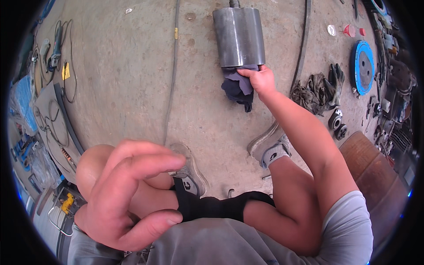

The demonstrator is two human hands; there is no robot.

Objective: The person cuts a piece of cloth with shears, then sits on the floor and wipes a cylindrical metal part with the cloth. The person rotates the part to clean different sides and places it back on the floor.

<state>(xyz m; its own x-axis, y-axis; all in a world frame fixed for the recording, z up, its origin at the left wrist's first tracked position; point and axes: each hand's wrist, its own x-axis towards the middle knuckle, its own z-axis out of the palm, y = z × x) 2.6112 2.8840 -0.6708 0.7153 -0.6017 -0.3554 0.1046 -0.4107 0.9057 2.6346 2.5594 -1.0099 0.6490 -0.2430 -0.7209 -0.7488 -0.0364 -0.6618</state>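
Note:
A grey metal cylinder (239,35) with a threaded stub at its far end lies on the concrete floor, far and a little right of the middle. My right hand (259,81) reaches out to its near end, with thumb and fingers closed on a dark purple-grey rag (238,88). The rag bunches against the cylinder's near end and hangs below it. Close to the camera, my left hand (128,190) is raised over my left knee. Its fingers curve forward, thumb well apart from them, and nothing shows between them.
Dirty cloths (311,93) and a dark work glove (335,81) lie to the right, near a blue-rimmed disc (364,67). Gear-like parts (336,119) sit closer in. A rusty curved sheet (366,159) stands at right. A cable (173,75) crosses the floor; an angle grinder (55,51) lies far left.

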